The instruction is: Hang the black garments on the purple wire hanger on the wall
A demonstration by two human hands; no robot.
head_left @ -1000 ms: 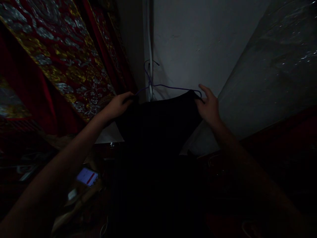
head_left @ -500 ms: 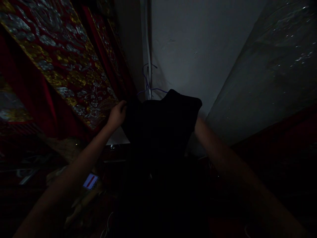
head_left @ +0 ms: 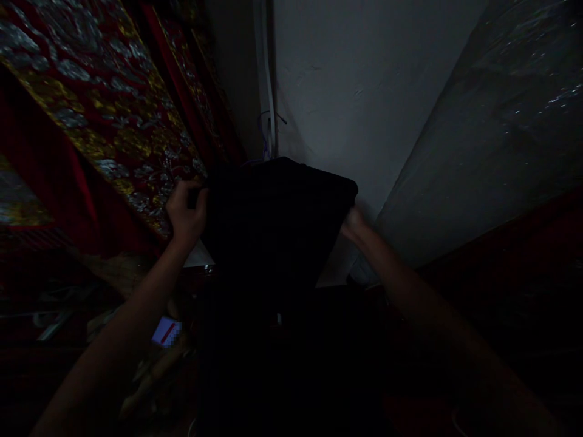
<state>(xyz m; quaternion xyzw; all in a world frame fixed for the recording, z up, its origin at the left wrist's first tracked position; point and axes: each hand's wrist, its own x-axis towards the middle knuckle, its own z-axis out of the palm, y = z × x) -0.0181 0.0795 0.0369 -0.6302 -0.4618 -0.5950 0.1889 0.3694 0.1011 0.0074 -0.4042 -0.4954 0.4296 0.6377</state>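
A black garment (head_left: 277, 212) is spread wide between my hands, its folds lost in the dark. My left hand (head_left: 187, 209) pinches its upper left corner between thumb and fingers. At the upper right edge, my right hand (head_left: 353, 223) grips the cloth from below and behind, with its fingers hidden by the fabric. Behind the garment's top edge, a thin purple hanger (head_left: 265, 138) shows its hook by the wall; the lower part is covered, so I cannot tell whether the cloth hangs on it.
Red cloth with gold and silver embroidery (head_left: 118, 115) hangs at left. A pale cable (head_left: 272, 85) runs down the grey wall (head_left: 364, 91). Shiny clear plastic sheeting (head_left: 496, 145) covers the right side. A lit screen or card (head_left: 164, 331) lies among dim clutter at lower left.
Both hands have shifted left with the garment, and the left one has gone further, so the top edge is stretched wider. The cloth now covers more of the hanger.
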